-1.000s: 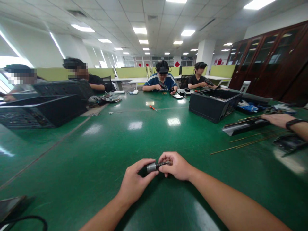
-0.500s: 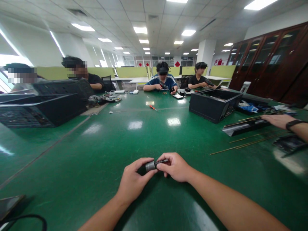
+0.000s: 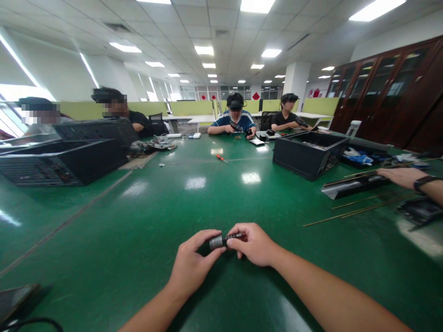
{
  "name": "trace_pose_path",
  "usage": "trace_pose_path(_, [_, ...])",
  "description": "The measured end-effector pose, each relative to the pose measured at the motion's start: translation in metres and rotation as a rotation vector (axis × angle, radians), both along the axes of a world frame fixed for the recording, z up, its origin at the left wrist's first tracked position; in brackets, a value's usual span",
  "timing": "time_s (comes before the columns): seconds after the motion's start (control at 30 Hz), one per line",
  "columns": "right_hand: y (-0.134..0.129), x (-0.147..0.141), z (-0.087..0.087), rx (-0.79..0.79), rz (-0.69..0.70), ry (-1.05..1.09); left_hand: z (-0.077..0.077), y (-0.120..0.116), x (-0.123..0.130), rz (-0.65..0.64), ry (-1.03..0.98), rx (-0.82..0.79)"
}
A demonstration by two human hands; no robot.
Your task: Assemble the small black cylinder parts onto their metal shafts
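Green tabletop [image 3: 166,207]; left grip [image 3: 191,258] closed round grey cylinder [image 3: 216,242], right grip [image 3: 255,244] pinching slim shaft [image 3: 235,236] (dark one).

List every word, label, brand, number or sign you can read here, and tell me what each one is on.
None can be read.
Red diamond decoration on the far side: any writing too small.
Red wall decoration by the cabinets: too small and blurred.
Dark computer case on the right: no legible label.
Metal piece between the left hand and right hand: no legible marking.
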State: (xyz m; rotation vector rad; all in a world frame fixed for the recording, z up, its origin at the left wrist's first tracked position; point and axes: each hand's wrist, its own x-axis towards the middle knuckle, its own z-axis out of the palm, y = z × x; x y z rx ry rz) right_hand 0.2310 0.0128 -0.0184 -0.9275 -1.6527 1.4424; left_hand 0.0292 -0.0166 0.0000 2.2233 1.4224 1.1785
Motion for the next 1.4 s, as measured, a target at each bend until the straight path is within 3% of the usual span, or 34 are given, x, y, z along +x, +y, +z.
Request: trace_pose_path(1.4, [0.0029, 0.0007, -0.0007, -0.043, -0.042, 0.080, 0.0036, 0.0038, -0.0079, 0.032, 0.028, 0.059])
